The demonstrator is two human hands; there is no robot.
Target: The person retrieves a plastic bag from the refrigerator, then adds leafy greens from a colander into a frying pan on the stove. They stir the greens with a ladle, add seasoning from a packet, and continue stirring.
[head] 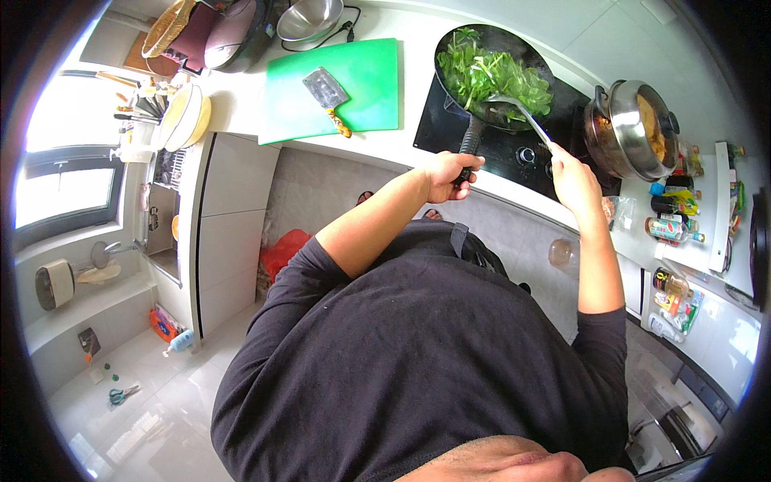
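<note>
A black wok (pixel 444 66) sits on the cooktop (pixel 500 152), holding leafy greens (pixel 482 69). Its black ribbed handle (pixel 472 137) points back toward me, and my left hand (pixel 452 176) is wrapped around the end of it. My right hand (pixel 575 175) grips a metal spatula (pixel 531 119), whose head dips into the near side of the greens and is partly hidden by them. Left of the cooktop, a cleaver (pixel 326 90) with a patterned handle lies flat on a green cutting board (pixel 370 72).
A steel pot (pixel 626 129) with its lid tilted up stands right of the wok, beside bottles (pixel 668 229) and a plastic bag. A metal bowl (pixel 310 21) and power cord are behind the board. The sink (pixel 162 223) is at left; a red bag (pixel 284 252) lies on the floor.
</note>
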